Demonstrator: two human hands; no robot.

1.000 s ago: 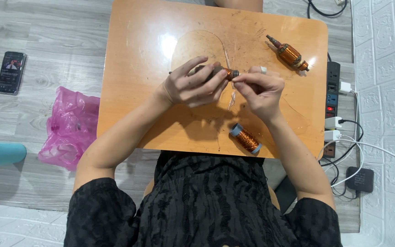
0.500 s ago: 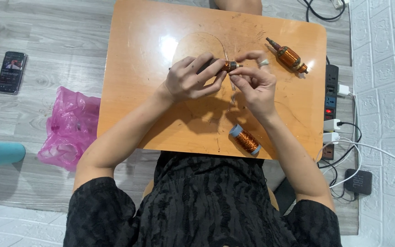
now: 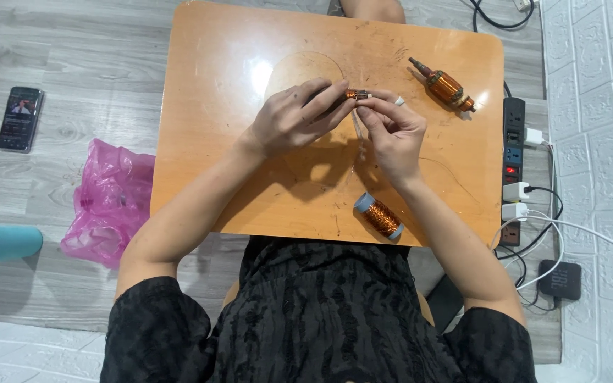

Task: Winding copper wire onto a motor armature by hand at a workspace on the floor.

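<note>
Bright, even light falls from above on the orange table (image 3: 214,106), where a white glare spot (image 3: 258,69) burns out the varnish near the top centre. Soft shadows pool under both forearms and beneath the hands (darkest just below the left hand (image 3: 294,122)). The spool (image 3: 378,215) casts only a short shadow. Focus holds sharp across the middle; the floor (image 3: 72,42) and right-hand wall (image 3: 597,106) bend slightly toward the edges. The black dress (image 3: 321,319) reads dark, its texture still visible.
</note>
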